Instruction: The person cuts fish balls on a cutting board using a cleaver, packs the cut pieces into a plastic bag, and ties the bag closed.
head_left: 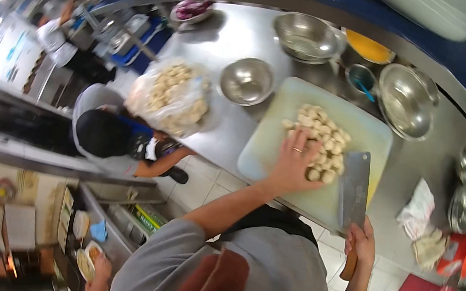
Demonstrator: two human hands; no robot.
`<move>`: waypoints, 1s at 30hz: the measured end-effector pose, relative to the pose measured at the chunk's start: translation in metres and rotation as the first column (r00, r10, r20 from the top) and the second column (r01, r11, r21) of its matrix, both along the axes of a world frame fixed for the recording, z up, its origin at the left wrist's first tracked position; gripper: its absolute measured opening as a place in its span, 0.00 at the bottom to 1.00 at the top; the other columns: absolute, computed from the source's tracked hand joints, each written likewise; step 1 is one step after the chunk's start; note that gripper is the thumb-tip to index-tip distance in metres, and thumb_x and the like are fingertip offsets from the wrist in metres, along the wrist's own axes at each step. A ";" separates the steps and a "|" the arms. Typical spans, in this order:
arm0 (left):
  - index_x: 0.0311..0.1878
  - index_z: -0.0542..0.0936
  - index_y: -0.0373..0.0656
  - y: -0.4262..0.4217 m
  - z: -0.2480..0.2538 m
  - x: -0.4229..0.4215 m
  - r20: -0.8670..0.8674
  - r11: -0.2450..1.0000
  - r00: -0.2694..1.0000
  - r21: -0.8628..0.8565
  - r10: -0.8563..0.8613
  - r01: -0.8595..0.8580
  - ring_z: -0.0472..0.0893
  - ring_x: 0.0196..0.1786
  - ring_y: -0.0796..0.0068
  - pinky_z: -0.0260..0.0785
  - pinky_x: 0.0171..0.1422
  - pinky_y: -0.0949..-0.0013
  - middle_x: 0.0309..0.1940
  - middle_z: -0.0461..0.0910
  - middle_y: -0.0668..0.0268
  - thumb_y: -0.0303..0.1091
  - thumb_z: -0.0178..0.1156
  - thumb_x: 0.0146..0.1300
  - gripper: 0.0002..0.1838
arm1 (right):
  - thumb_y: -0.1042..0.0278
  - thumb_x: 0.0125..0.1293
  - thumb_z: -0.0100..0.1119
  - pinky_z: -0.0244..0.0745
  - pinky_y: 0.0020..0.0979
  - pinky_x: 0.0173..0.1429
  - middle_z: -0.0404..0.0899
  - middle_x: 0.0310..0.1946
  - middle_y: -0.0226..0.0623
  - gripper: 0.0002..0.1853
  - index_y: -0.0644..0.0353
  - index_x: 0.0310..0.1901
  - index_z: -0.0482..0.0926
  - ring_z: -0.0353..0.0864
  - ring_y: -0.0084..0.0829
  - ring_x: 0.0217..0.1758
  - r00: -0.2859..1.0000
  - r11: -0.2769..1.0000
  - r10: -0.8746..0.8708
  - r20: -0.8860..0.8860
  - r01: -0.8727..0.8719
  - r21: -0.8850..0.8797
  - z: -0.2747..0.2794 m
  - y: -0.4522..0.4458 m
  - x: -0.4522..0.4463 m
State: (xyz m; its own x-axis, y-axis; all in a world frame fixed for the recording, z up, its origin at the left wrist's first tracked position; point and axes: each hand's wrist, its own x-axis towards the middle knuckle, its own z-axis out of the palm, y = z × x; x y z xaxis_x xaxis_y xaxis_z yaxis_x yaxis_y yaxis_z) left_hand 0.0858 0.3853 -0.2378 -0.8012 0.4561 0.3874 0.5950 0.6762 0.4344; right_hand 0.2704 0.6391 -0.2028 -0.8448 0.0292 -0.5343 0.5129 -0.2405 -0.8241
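Small pale round pieces that look like button mushrooms (326, 131) lie in a heap on a whitish cutting board (275, 115). My left hand (295, 163) rests on the near left side of the heap, fingers spread, with a ring on one finger. In my right hand (361, 238) is the wooden handle of a cleaver (354, 189). Its broad blade lies over the board's right part, just right of the heap. To the left of the board, a clear plastic bag (173, 97) holds more of the pale pieces.
Steel bowls (247, 81) stand around the board on the metal counter (218, 124). A dark cup (360, 77) holds a blue utensil. At right lie a white cloth (418, 206) and a glove-like cloth (430, 249). A co-worker in a dark cap (101, 132) is close at left.
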 end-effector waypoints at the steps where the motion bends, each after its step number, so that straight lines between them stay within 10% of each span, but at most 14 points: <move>1: 0.77 0.63 0.51 0.003 0.000 0.003 -0.002 0.999 1.000 -0.031 -0.013 0.013 0.48 0.79 0.32 0.46 0.75 0.30 0.78 0.47 0.43 0.65 0.74 0.45 0.57 | 0.72 0.72 0.48 0.66 0.27 0.14 0.67 0.19 0.31 0.20 0.57 0.65 0.69 0.65 0.23 0.12 1.000 1.000 0.016 0.009 -0.016 0.014 -0.001 -0.002 -0.006; 14: 0.73 0.68 0.46 -0.063 0.031 -0.024 -0.007 0.992 0.997 0.097 0.080 -0.079 0.57 0.77 0.41 0.53 0.77 0.45 0.75 0.58 0.45 0.44 0.74 0.47 0.47 | 0.71 0.74 0.51 0.68 0.29 0.17 0.69 0.19 0.29 0.11 0.65 0.54 0.71 0.68 0.23 0.14 0.968 0.905 0.237 -0.080 -0.190 0.380 0.012 0.008 -0.065; 19: 0.63 0.72 0.34 -0.220 0.048 -0.117 -0.230 0.554 0.615 -0.280 0.755 -0.784 0.73 0.63 0.40 0.66 0.66 0.46 0.57 0.77 0.43 0.34 0.64 0.52 0.32 | 0.70 0.75 0.51 0.67 0.29 0.17 0.69 0.19 0.29 0.10 0.65 0.53 0.71 0.67 0.23 0.14 0.971 0.908 0.222 -0.083 -0.175 0.380 0.014 0.003 -0.063; 21: 0.56 0.77 0.33 -0.255 0.034 -0.136 -0.140 0.453 0.530 -0.367 0.836 -0.812 0.78 0.58 0.41 0.69 0.64 0.46 0.51 0.81 0.44 0.32 0.63 0.53 0.25 | 0.70 0.75 0.51 0.67 0.29 0.17 0.69 0.18 0.29 0.10 0.65 0.53 0.72 0.67 0.23 0.14 0.965 0.910 0.240 -0.109 -0.184 0.372 0.009 0.000 -0.062; 24: 0.40 0.82 0.32 -0.271 0.018 -0.142 0.017 0.652 0.769 -0.542 0.639 -0.530 0.84 0.41 0.43 0.76 0.45 0.51 0.34 0.85 0.47 0.29 0.57 0.58 0.11 | 0.70 0.75 0.50 0.67 0.29 0.17 0.68 0.18 0.29 0.10 0.64 0.53 0.72 0.67 0.22 0.14 0.972 0.927 0.200 -0.123 -0.147 0.346 0.006 -0.005 -0.059; 26: 0.30 0.80 0.29 -0.256 0.009 -0.135 0.010 0.939 0.954 -0.175 0.301 -0.295 0.81 0.33 0.37 0.74 0.38 0.48 0.28 0.81 0.41 0.26 0.55 0.59 0.08 | 0.70 0.75 0.50 0.68 0.29 0.17 0.68 0.17 0.29 0.10 0.63 0.53 0.72 0.67 0.22 0.14 0.986 0.929 0.143 -0.082 -0.106 0.354 0.011 -0.010 -0.058; 30: 0.35 0.78 0.27 -0.228 0.026 -0.121 0.165 0.877 0.894 0.186 0.417 -0.443 0.79 0.35 0.35 0.69 0.40 0.45 0.28 0.78 0.38 0.24 0.55 0.61 0.07 | 0.70 0.75 0.50 0.68 0.29 0.18 0.68 0.18 0.28 0.09 0.61 0.53 0.73 0.67 0.22 0.14 0.988 0.924 0.139 -0.066 -0.105 0.367 0.006 -0.009 -0.057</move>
State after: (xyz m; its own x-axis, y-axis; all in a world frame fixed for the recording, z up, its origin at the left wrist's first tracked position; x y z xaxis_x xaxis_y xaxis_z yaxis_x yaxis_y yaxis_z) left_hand -0.0357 0.1576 -0.2115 -0.9445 -0.0264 0.3273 0.2028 0.7371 0.6447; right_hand 0.2139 0.6299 -0.1970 -0.8976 0.0998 -0.4294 0.4400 0.1419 -0.8867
